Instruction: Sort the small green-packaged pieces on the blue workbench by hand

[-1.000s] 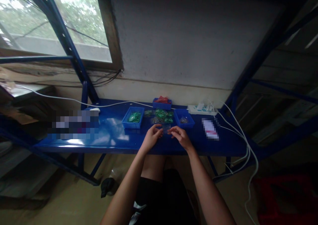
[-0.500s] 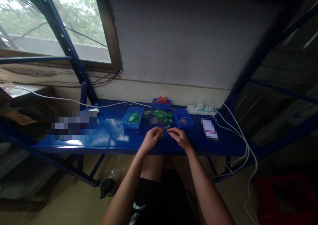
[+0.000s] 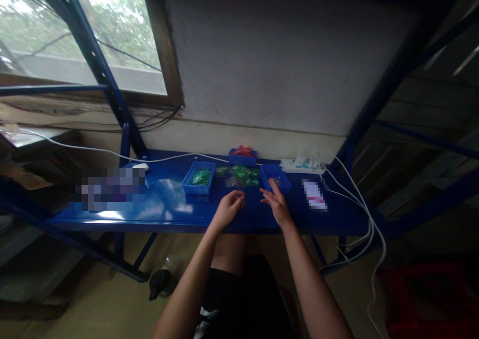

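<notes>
Both hands rest over the near edge of a blue shelf [image 3: 168,206]. The left hand [image 3: 228,208] is curled, its fingers drawn in toward the thumb as if pinching something small, but whether anything is between them is too small and dim to tell. The right hand [image 3: 275,202] is spread, fingers pointing away from the body, with the fingertips at the near rim of a small blue tray [image 3: 276,177] that holds a few tiny parts; nothing shows in its grasp.

Between the two hands and a little beyond them lies a heap of small clear bags with green pieces [image 3: 243,175]. Just left of that heap, beyond the left hand, stands a second blue tray [image 3: 199,177] filled with green pieces. Farther back, close to the wall, a third blue tray [image 3: 243,155] carries red pieces. Beyond the right hand and to its right, a white power strip [image 3: 303,166] lies on the shelf, with white cables [image 3: 364,214] running off the right end.
</notes>
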The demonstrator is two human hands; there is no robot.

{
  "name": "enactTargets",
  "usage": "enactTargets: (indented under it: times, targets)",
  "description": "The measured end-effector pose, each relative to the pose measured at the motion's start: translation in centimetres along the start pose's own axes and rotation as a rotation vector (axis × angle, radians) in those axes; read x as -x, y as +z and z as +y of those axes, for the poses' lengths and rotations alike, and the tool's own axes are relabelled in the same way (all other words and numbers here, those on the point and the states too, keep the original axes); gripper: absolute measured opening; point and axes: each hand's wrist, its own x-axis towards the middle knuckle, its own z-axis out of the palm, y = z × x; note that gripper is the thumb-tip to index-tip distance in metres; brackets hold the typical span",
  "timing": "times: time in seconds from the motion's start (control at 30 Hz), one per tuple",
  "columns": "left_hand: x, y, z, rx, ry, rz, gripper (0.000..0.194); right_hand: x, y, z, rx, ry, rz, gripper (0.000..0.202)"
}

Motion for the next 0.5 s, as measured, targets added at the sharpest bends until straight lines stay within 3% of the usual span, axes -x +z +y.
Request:
enactTargets:
  times: [0.13, 0.3, 0.4, 0.5]
  targets:
    - [-0.1, 0.0, -0.4, -0.118, 0.074, -0.007, 0.023, 0.3, 0.2, -0.2, 0.014, 0.021, -0.085, 0.064]
    - [-1.9, -1.0, -0.6, -0.52, 0.195, 0.059, 0.02, 0.6, 0.5, -0.4, 0.098, 0.033, -0.157, 0.042]
    - [-3.3, -1.9, -0.6, -0.777, 0.155, 0.123, 0.027, 0.7, 0.7, -0.5, 0.137, 0.029, -0.148, 0.036]
    - [-4.1, -2.2, -0.4, -0.963, 0.068, 0.086, 0.027, 0.7, 0.8, -0.5, 0.162, 0.019, -0.131, 0.033]
